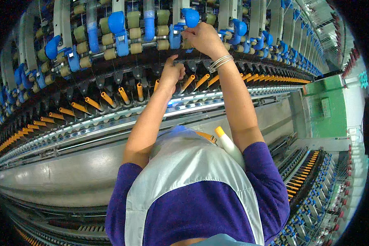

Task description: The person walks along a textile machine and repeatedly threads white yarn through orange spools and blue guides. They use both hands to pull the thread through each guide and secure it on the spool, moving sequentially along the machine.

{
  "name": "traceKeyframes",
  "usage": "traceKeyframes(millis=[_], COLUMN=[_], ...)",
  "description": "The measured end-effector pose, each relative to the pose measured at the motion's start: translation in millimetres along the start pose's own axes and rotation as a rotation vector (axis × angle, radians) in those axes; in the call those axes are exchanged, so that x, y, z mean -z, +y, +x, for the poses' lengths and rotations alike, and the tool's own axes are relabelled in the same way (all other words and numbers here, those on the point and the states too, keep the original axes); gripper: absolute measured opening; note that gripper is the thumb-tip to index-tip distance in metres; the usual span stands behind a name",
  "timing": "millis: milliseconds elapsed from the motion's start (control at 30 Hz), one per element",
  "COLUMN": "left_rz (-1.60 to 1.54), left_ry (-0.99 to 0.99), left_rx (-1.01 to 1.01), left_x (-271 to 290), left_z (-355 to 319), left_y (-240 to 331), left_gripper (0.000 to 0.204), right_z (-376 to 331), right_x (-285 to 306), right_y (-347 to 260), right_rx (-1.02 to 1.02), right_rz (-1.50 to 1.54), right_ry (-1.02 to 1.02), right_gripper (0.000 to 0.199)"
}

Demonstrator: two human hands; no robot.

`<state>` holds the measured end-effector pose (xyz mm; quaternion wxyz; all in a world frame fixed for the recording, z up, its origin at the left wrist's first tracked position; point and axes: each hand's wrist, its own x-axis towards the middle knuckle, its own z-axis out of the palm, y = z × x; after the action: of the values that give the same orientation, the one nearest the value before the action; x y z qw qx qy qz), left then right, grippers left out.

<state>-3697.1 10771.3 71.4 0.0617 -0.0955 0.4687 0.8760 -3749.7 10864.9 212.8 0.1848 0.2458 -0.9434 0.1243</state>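
Observation:
My right hand [201,40] reaches up to the rollers of a spinning frame, fingertips pinched together beside a blue clip [175,37] and a tan roller [163,44]. What lies between these fingertips is too small to make out. Just above is a blue rounded lever [190,17]. Lower and to the left, my left hand [173,73] is in front of the dark strip below the rollers. One of its fingers points up and the others are curled in; anything inside them is hidden. Orange tubes [187,83] stand on spindles beneath both hands.
A metal rail [110,121] runs along the frame below the orange tubes. A white bobbin with a yellow tip [229,143] rests against my pale apron [184,158]. Behind me stands another row of frames [303,176]; a green panel [326,106] is at the right.

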Motion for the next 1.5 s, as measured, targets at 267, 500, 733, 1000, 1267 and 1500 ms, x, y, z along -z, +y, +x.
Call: traceKeyframes(millis=[267,500,733,1000,1267,1500], left_rz=[0.197,0.318,0.178,0.318,0.234,0.245], left_ry=[-0.547,-1.063,-0.946,-1.016,-1.028,-1.062], left_rx=[0.108,0.453,0.486,0.622,0.684,0.733], left_x=[-22,-118,-276,-493,-680,-863], left_z=[-45,-61,-57,-40,40,96], left_y=[-41,-139,-269,-408,-571,-692], left_gripper=[0.047,0.039,0.027,0.025,0.022,0.023], right_z=[-21,-148,-414,-617,-704,-682], right_x=[24,55,32,21,44,163], right_y=[9,140,327,436,635,827], right_rx=[0.072,0.022,-0.84,-1.225,-1.454,-1.237], right_rz=[0.057,-0.043,-0.178,0.086,0.168,0.136], right_ry=[0.303,0.685,-0.411,-0.257,-0.015,0.409], right_gripper=[0.023,0.007,0.017,0.014,0.022,0.06])
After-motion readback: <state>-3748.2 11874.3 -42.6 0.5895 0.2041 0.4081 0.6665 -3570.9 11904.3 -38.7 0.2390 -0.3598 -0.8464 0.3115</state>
